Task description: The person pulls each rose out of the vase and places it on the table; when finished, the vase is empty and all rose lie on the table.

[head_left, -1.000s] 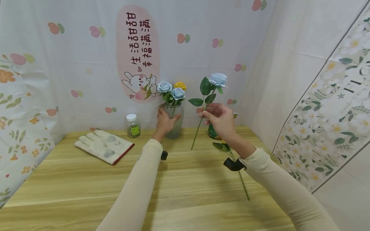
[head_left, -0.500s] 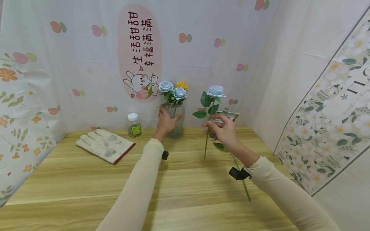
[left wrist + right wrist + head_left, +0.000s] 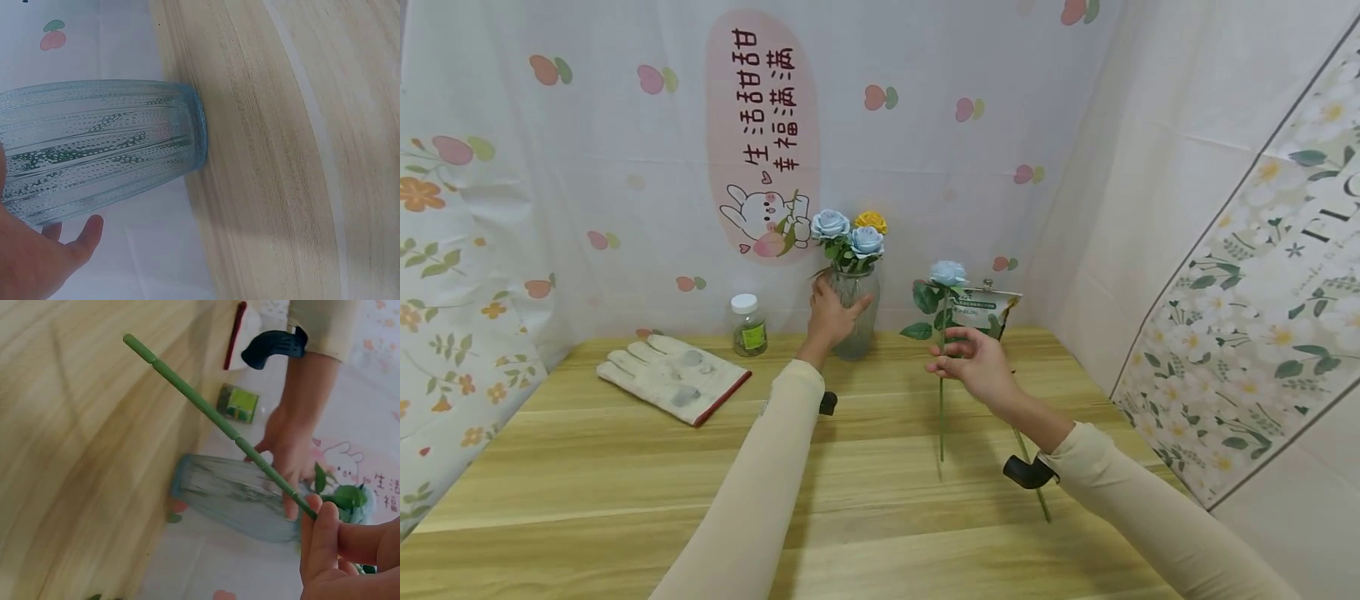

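Note:
A ribbed clear glass vase (image 3: 856,343) stands upright at the back of the table, holding two pale blue roses (image 3: 867,242) and a yellow rose (image 3: 871,222). My left hand (image 3: 832,315) grips it around its upper body; the left wrist view shows the vase (image 3: 106,134) with its base on the wood. To the right, my right hand (image 3: 979,367) pinches another pale blue rose (image 3: 948,273) by its green stem (image 3: 200,403). That rose is upright, bloom on top, its lower stem hanging free in front of the hand. Some right-hand fingers are hidden.
A jar (image 3: 748,335) with a white lid and a pale work glove (image 3: 673,379) lie left of the vase. Behind my right hand stands a green-and-white pouch (image 3: 983,307). A loose flower stem (image 3: 1043,504) lies under my right forearm. Printed curtains (image 3: 625,167) close off the back.
My right hand has lowered the blue rose and drawn it slightly nearer, its stem turning from slanted to upright. The left hand has stayed on the vase.

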Demonstrator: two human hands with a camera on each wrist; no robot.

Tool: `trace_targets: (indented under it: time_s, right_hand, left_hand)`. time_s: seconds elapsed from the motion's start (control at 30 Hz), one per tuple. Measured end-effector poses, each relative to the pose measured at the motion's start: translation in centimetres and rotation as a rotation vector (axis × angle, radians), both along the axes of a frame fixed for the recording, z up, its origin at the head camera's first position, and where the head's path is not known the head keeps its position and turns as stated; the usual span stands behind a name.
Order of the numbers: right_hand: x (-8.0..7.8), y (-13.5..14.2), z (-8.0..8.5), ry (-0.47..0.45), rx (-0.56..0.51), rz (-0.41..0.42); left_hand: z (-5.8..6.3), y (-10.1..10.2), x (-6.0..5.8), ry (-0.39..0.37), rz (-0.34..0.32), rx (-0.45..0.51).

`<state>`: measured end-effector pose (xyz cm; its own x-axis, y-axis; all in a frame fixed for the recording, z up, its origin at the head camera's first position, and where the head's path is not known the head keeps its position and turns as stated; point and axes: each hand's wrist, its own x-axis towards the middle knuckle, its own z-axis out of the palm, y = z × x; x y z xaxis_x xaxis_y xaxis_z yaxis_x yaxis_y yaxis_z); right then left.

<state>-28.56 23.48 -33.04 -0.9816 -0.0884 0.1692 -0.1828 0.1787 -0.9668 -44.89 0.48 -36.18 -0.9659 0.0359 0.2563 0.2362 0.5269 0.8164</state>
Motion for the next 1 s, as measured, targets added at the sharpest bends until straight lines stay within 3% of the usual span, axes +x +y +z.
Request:
trace_targets:
  time_s: [0.23, 0.4, 0.67, 1.0]
  right_hand:
    - [0.4, 0.6, -1.5, -0.009, 0.100, -0.044]
    - [0.6, 1.2, -2.5, -0.085, 0.155, -0.078]
    - [0.2, 3.0, -4.1, -0.232, -0.040, -0.022]
    - [0.3, 4.1, -5.8, -0.287, -0.028, 0.019]
  left_hand:
    - [0.1, 0.1, 0.1, 0.000, -0.001, 0.001]
    - [0.2, 0.1, 0.2, -0.005, -0.002, 0.003]
    - [0.0, 0.0, 0.1, 0.002, 0.000, 0.008]
    - [-0.1, 0.0, 0.1, 0.010, -0.008, 0.015]
